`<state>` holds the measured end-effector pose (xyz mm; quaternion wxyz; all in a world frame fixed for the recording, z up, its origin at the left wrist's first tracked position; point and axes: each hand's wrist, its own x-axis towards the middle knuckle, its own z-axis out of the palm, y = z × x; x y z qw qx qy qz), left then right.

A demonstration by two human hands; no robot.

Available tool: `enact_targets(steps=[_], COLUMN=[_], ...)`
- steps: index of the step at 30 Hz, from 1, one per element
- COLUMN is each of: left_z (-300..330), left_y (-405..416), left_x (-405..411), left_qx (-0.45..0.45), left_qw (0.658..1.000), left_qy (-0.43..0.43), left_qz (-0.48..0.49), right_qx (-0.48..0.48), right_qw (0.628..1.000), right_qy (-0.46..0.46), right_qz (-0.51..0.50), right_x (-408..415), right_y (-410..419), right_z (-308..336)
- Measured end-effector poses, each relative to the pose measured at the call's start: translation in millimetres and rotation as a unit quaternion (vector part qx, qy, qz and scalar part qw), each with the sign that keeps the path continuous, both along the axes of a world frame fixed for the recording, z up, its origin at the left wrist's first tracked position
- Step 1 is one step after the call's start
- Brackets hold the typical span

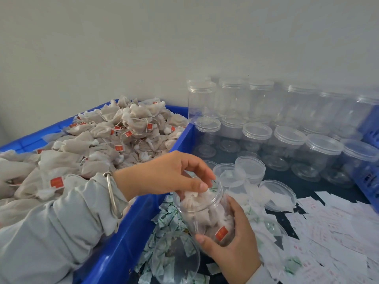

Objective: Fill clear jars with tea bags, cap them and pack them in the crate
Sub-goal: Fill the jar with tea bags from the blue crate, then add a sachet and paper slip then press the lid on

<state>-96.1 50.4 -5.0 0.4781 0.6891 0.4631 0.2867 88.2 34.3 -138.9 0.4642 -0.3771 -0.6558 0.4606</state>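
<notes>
1. Clear plastic jar (207,214), uncapped and tilted, gripped by right hand (231,240), fingers curled round its base.
2. Left hand (170,177) fingertips pinch a tea bag (192,196) at the mouth. Filling step.
3. Next, likely: push it down, then cap.
4. Soft, crumpled bags heap in blue bin (127,232).

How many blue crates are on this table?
2: a large blue crate on the left heaped with tea bags, a second crate cut off at the right edge. More may be hidden.
</notes>
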Motion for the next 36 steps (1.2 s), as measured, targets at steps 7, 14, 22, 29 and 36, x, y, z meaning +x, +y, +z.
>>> enact_targets(steps=[7, 14, 22, 29, 36], left_z=[-1, -21, -23, -27, -28], left_y=[3, -5, -1, 12, 15], left_x=[5, 29, 37, 24, 20], left_qx=[0.089, 0.003, 0.067, 0.079, 0.059], left_qw=[0.979, 1.000, 0.991, 0.959, 0.951], left_qy=[-0.105, 0.030, 0.047, 0.001, 0.003], left_qz=[0.149, 0.002, 0.109, 0.271, 0.304], right_qx=[-0.001, 0.038, 0.013, 0.109, 0.123], right_qw=[0.998, 0.992, 0.999, 0.953, 0.873], right_qy=[0.050, 0.107, 0.047, -0.267, -0.469], right_qz=[-0.047, -0.057, -0.017, -0.096, -0.058], right_x=[1, 4, 6, 29, 26], right_y=[-1, -5, 16, 31, 30], right_z=[2, 21, 15, 8, 8])
